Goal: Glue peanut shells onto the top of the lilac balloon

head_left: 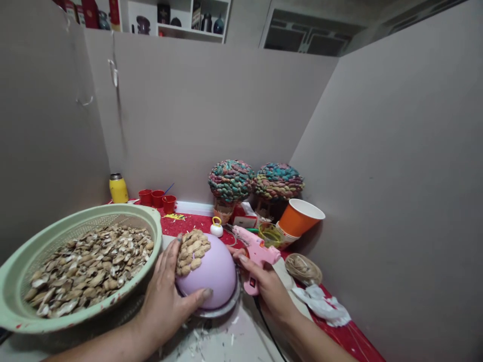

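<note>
A smooth purple ball [217, 274] rests in a shallow grey dish [226, 307] in front of me. Peanut shells [193, 247] cover a patch on its upper left side. My left hand [166, 289] grips the ball from the left, with the thumb across its front and the fingers along the shells. To the right, my right hand [264, 281] is closed round the handle of a pink hot glue gun [260, 254]. Its nozzle points up and to the left, apart from the shells. The trigger is partly hidden by my fingers.
A green colander [153, 221] full of shells stands at the left. Behind are red cups [157, 198], a yellow bottle [118, 190], two coloured topiary-like balls [232, 180] and an orange paper bucket [300, 218]. Twine [304, 269] lies right; a black cord [266, 324] trails from the gun.
</note>
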Tool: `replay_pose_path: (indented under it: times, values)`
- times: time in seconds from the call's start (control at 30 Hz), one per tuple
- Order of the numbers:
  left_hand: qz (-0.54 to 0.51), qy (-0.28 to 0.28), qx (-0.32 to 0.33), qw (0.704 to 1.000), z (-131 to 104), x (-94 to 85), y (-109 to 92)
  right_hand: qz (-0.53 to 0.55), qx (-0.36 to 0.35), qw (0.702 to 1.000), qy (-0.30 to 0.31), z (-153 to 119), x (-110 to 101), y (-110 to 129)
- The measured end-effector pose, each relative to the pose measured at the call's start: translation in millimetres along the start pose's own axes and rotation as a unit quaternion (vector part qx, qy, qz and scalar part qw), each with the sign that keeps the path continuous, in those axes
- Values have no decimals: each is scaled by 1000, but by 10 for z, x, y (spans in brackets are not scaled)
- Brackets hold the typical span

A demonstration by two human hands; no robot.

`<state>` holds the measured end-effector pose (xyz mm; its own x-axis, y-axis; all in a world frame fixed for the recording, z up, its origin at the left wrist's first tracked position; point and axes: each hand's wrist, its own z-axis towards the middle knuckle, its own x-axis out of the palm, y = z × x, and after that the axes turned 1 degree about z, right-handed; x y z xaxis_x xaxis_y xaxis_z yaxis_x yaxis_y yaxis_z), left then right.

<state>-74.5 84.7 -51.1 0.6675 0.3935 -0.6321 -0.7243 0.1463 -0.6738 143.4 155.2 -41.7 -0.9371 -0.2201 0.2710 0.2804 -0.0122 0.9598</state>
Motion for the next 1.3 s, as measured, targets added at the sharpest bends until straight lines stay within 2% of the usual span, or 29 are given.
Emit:
replay_pose_path:
  times: [0.1, 0.23, 0.47, 0.57, 0.73, 0.93, 1.03, 1.13, 1.23, 1.27, 1.3]
  values:
    - [-3, 5, -7, 1000, -33, -28, -26, 33, 29, 999, 26, -44, 53, 20]
    - [-12, 24, -17, 999, -110, -119, -51, 68, 74, 995, -8, -127, 144, 61]
    - [3, 32, -16, 999, -160, -163, -18, 20, 49, 997, -59, -195, 125, -38]
    - [22, 20, 28, 999, -195, -151, 48, -3, 32, 998, -54, -205, 92, -59]
    - [47, 0, 105, 993, -310, -197, 163, -24, 37, 999, 6, -204, 85, -62]
    - [77, 28, 147, 986, -417, -330, 191, -28, 60, 998, 8, -204, 74, -75]
    - [87, 45, 168, 981, -474, -468, 198, -39, 66, 997, -9, -205, 55, -93]
    - [54, 75, 190, 977, -566, -705, 146, -63, 66, 995, -29, -192, 23, -125]
    - [-22, 109, 128, 986, -646, -1037, -46, -79, 62, 994, -43, -175, 2, -141]
    - [-54, 108, 81, 989, -651, -1161, -137, -83, 65, 994, -41, -173, 4, -136]
    - [-88, 83, 36, 992, -636, -1288, -231, -87, 69, 993, -40, -172, 11, -126]
